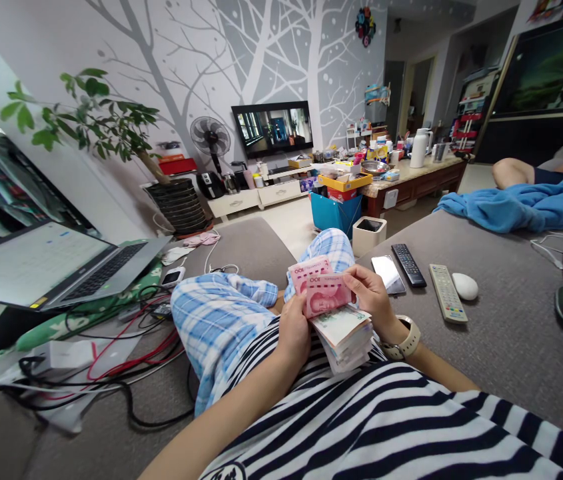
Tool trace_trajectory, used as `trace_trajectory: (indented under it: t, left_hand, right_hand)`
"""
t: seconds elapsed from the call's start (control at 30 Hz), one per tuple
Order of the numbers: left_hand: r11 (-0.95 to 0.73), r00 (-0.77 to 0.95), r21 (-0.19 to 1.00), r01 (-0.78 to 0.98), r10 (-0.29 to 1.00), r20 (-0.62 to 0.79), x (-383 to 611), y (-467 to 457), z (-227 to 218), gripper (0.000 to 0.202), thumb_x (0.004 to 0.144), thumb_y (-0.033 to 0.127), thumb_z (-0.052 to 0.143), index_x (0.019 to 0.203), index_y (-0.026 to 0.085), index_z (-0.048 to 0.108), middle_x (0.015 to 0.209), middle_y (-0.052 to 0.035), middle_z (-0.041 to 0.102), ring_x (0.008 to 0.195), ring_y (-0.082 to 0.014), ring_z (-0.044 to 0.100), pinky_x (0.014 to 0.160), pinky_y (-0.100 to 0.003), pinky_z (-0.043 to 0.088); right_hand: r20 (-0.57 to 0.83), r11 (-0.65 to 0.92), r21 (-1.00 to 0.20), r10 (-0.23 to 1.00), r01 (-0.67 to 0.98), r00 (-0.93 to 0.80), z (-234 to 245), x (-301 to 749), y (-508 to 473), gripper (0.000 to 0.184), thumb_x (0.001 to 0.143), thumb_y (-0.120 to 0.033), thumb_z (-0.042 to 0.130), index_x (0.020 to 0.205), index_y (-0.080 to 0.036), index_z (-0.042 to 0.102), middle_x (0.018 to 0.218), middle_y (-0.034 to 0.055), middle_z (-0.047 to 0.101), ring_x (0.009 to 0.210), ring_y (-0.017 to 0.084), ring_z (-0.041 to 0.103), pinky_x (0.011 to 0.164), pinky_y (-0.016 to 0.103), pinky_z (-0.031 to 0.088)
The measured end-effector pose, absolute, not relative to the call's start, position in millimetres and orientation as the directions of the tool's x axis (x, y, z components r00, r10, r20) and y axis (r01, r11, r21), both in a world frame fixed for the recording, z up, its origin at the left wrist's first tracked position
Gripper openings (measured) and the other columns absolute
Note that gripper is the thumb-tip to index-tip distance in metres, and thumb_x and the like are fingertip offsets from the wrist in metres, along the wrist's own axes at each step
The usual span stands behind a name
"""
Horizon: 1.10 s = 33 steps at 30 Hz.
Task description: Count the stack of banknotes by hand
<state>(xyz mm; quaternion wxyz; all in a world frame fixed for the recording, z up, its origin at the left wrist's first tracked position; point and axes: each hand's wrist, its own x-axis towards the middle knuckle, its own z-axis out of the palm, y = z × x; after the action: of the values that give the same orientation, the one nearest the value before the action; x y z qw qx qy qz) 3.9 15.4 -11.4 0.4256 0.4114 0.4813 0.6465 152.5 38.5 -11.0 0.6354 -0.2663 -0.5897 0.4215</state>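
Left hand (pixel 294 333) clenched around a thick wad of banknotes (pixel 344 340), right hand (pixel 368 293) pinching pink yuan notes (pixel 324 293) fanned up from it, both hands and notes held above the lap, just left of a smartphone (pixel 388 275) lying on the grey sofa (pixel 501 333).

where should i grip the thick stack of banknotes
Pinch the stack of banknotes across its flat faces, thumb on top, coming from the left, where the left hand sits. Its loose edges fan out toward the near end, so a hold on the side should keep the notes together better.
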Motion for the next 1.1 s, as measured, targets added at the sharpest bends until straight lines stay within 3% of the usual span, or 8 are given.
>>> trace_trajectory:
  t: [0.53,0.77,0.87,1.0,1.1]
  left_hand:
    - [-0.196,-0.292,0.980,-0.020,0.939,0.182,5,10,-1,0.026,0.078,0.028,0.051,0.065,0.015,0.070,0.076,-0.0084,0.070,0.078,-0.0228,0.059,0.073,-0.032,0.048]
    - [-0.212,-0.289,0.976,-0.049,0.938,0.190,3,12,-6,0.024,0.076,0.028,0.053,0.065,0.016,0.070,0.075,-0.0080,0.070,0.079,-0.0235,0.059,0.073,-0.032,0.048]
    - [-0.201,-0.278,0.971,-0.131,0.947,0.159,3,17,-14,0.020,0.074,0.031,0.058,0.066,0.017,0.070,0.075,-0.0063,0.071,0.078,-0.0233,0.061,0.074,-0.034,0.049]
    - [-0.110,-0.211,0.903,-0.416,0.977,0.021,6,20,-20,0.022,0.070,0.035,0.063,0.079,0.015,0.069,0.080,-0.0055,0.072,0.076,-0.0234,0.066,0.077,-0.038,0.051]
    - [-0.069,-0.136,0.873,-0.483,0.991,0.004,9,18,-17,0.026,0.070,0.034,0.065,0.087,0.015,0.069,0.085,-0.0073,0.073,0.078,-0.0249,0.068,0.080,-0.041,0.052]
  right_hand:
    - [0.532,0.504,-0.827,0.845,-0.251,-0.056,-8,152,36,0.027,0.088,-0.038,0.056,0.069,-0.017,0.057,0.057,-0.0035,0.045,0.051,0.010,0.037,0.048,0.024,0.028]
    - [0.531,0.501,-0.825,0.846,-0.261,-0.055,-7,153,36,0.028,0.088,-0.036,0.057,0.067,-0.017,0.056,0.055,-0.0040,0.044,0.050,0.009,0.037,0.048,0.023,0.027]
    - [0.513,0.476,-0.831,0.856,-0.288,-0.066,-7,153,34,0.031,0.087,-0.041,0.057,0.067,-0.017,0.057,0.051,-0.0040,0.045,0.045,0.008,0.037,0.045,0.023,0.026]
    - [0.452,0.384,-0.849,0.883,-0.363,-0.123,-9,152,36,0.039,0.088,-0.051,0.051,0.071,-0.017,0.060,0.043,-0.0021,0.052,0.037,0.009,0.038,0.040,0.024,0.023]
    - [0.433,0.388,-0.856,0.899,-0.342,-0.063,-11,152,42,0.036,0.083,-0.050,0.060,0.067,-0.017,0.058,0.043,-0.0037,0.050,0.039,0.008,0.040,0.042,0.023,0.027]
